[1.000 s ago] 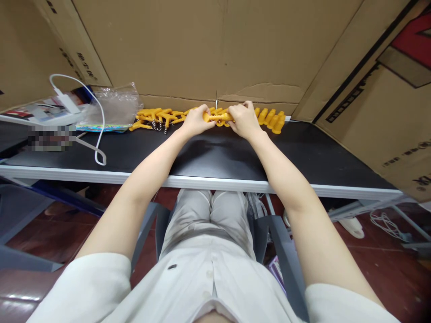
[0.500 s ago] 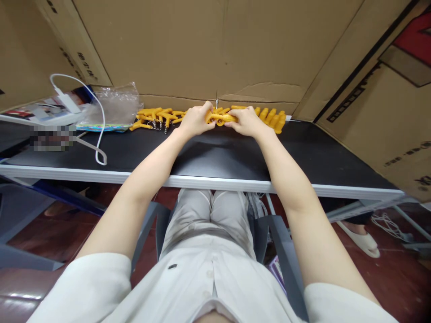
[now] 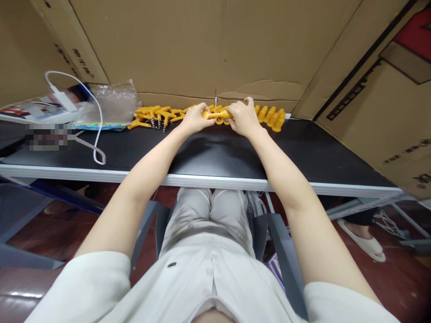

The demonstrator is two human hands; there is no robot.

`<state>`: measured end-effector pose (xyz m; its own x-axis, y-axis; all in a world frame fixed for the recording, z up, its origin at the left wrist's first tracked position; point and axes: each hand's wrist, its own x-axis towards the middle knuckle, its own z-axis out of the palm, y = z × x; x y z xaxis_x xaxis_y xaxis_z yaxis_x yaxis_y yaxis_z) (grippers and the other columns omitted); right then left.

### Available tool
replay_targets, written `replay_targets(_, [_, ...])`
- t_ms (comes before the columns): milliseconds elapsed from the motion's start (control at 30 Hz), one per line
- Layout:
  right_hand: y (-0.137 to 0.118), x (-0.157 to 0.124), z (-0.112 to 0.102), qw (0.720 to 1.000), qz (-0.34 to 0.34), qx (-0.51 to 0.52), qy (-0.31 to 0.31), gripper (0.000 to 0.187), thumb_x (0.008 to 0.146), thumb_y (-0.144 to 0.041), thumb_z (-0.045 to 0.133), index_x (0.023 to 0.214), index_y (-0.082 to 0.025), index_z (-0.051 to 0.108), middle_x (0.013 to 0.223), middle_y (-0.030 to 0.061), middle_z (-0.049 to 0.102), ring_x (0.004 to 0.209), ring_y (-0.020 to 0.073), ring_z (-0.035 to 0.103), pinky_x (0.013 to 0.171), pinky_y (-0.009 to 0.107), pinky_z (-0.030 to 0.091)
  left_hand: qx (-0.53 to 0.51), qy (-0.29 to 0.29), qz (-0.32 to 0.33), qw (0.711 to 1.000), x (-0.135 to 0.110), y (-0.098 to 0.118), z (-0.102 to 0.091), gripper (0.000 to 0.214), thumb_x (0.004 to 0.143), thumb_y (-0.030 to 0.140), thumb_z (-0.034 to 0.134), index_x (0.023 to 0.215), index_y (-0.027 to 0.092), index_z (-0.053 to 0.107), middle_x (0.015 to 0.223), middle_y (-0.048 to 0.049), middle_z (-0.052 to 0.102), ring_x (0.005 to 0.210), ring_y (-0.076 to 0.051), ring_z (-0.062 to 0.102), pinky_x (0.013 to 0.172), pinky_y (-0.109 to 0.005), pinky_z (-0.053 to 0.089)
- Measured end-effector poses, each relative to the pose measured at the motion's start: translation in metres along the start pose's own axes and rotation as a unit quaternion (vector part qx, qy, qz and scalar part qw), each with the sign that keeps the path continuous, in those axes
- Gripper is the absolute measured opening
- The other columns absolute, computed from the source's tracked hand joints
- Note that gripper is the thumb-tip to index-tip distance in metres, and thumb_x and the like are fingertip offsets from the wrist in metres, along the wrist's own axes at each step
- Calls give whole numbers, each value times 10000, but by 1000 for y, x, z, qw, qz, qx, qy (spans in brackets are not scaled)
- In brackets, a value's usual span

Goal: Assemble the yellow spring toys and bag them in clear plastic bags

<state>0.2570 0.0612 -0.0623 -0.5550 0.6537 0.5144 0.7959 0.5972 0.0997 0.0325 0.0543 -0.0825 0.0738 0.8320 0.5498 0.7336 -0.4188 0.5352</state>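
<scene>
Over the back of the black tabletop, my left hand [image 3: 195, 120] is closed on one end of a yellow plastic piece [image 3: 218, 115]. My right hand [image 3: 243, 118] pinches the other end, with one finger raised. The fingers cover part of the piece, so its full shape is hidden. Left of my hands lies a heap of yellow branched pieces [image 3: 158, 112], some with thin metal coils [image 3: 158, 122] hanging from them. To the right, several yellow knobbed pieces [image 3: 271, 117] stand close together in a row. More yellow parts lie behind my fingers.
Cardboard panels [image 3: 175, 49] wall off the back and right of the black table [image 3: 215, 157]. At left are a clear plastic bag [image 3: 116, 105], a white cable [image 3: 99, 116] and printed sheets [image 3: 40, 112]. A grey chair armrest [image 3: 283, 264] is beside me.
My right hand has shifted slightly left and its finger has lifted. The yellow piece between my hands has turned a little. The view has moved slightly.
</scene>
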Motion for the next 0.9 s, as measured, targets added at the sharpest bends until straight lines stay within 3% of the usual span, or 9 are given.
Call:
replay_targets(133, [0, 0, -7, 998, 9, 25, -50, 246, 1029, -330, 561, 1106, -179, 740, 1149, 177, 786, 1139, 377, 670, 1171, 657, 350, 75, -6, 29, 997, -5, 5, -7, 319, 785, 323, 829, 1065, 250, 694, 927, -42, 753, 996, -312, 733, 993, -441, 560])
replay_targets(300, [6, 0, -7, 997, 10, 49, -52, 249, 1051, -402, 567, 1054, -199, 712, 1050, 147, 782, 1063, 347, 681, 1112, 592, 394, 83, -3, 62, 995, -5, 7, -11, 435, 805, 338, 804, 1226, 261, 723, 955, -58, 781, 1115, -346, 730, 1034, -433, 538])
replay_targets(433, [4, -2, -6, 999, 3, 42, -9, 296, 1088, -404, 521, 1180, -208, 721, 1207, 173, 777, 1207, 385, 648, 1179, 636, 364, 49, 1, 33, 998, -2, 3, -7, 357, 800, 305, 810, 1142, 256, 723, 923, -45, 746, 1046, -312, 733, 1015, -443, 561])
replay_targets(567, [-2, -3, -7, 999, -10, 21, 24, 363, 1112, -318, 428, 1290, -203, 723, 1349, 185, 745, 1336, 391, 593, 1280, 674, 266, -24, -33, -8, 999, 2, -4, -3, 275, 814, 332, 818, 1032, 231, 682, 822, -8, 666, 872, -246, 707, 915, -437, 614])
replay_targets(700, [-3, -1, -5, 1000, -8, 19, 17, 348, 1068, -279, 471, 1258, -197, 750, 1275, 174, 754, 1288, 395, 602, 1281, 710, 237, -12, -32, -7, 999, 2, -7, -2, 268, 806, 342, 821, 984, 233, 653, 839, -3, 669, 881, -236, 693, 930, -430, 608])
replay_targets(900, [3, 1, -1, 998, 11, 51, -32, 222, 1004, -336, 598, 1075, -201, 759, 1085, 149, 782, 1121, 369, 672, 1163, 651, 362, 71, -18, 35, 997, -1, -3, -6, 363, 777, 358, 820, 1105, 259, 701, 937, -36, 752, 1036, -311, 719, 995, -418, 554])
